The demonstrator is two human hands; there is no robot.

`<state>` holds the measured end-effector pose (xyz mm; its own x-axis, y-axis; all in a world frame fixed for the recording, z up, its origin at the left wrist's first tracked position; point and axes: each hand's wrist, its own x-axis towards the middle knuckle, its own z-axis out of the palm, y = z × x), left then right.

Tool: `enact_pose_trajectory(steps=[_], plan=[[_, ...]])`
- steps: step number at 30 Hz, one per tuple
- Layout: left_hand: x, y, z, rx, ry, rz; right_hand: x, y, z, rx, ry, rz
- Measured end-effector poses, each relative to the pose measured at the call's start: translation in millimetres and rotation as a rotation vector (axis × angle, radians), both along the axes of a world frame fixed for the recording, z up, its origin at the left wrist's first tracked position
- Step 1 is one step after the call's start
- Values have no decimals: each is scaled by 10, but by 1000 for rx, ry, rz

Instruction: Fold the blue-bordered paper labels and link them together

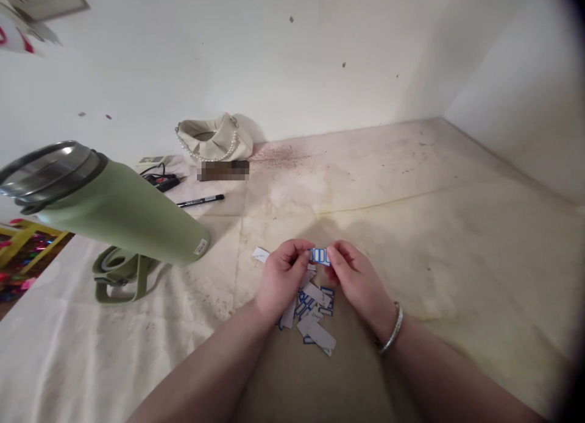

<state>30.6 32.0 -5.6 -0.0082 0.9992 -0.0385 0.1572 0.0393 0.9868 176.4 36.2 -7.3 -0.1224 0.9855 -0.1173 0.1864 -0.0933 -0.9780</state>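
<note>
Between my two hands is a small white paper strip [319,256] printed with blue-outlined boxes. My left hand [286,273] pinches its left end between thumb and fingers. The right end is pinched by my right hand [359,273], which has a silvery bracelet [393,328] at the wrist. Below the hands lies a loose pile of similar paper strips [320,336], some plain white with small handwriting, others with blue boxes. One more white strip [260,254] pokes out beyond my left hand; my hands hide part of the pile.
A large green tumbler [132,209] stands at the left, its green lid with a handle [121,277] beside it. Behind are a black pen [201,201], a cream handbag [214,139], a blurred-out dark item [223,170] and a black cabled object [162,181]. Walls border the cloth-covered table [457,240].
</note>
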Motion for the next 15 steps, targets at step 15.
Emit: enact_pose_trajectory(steps=[15], plan=[[-34,64,-11,-36,-161,250,25,-186,109,273,-510,267]])
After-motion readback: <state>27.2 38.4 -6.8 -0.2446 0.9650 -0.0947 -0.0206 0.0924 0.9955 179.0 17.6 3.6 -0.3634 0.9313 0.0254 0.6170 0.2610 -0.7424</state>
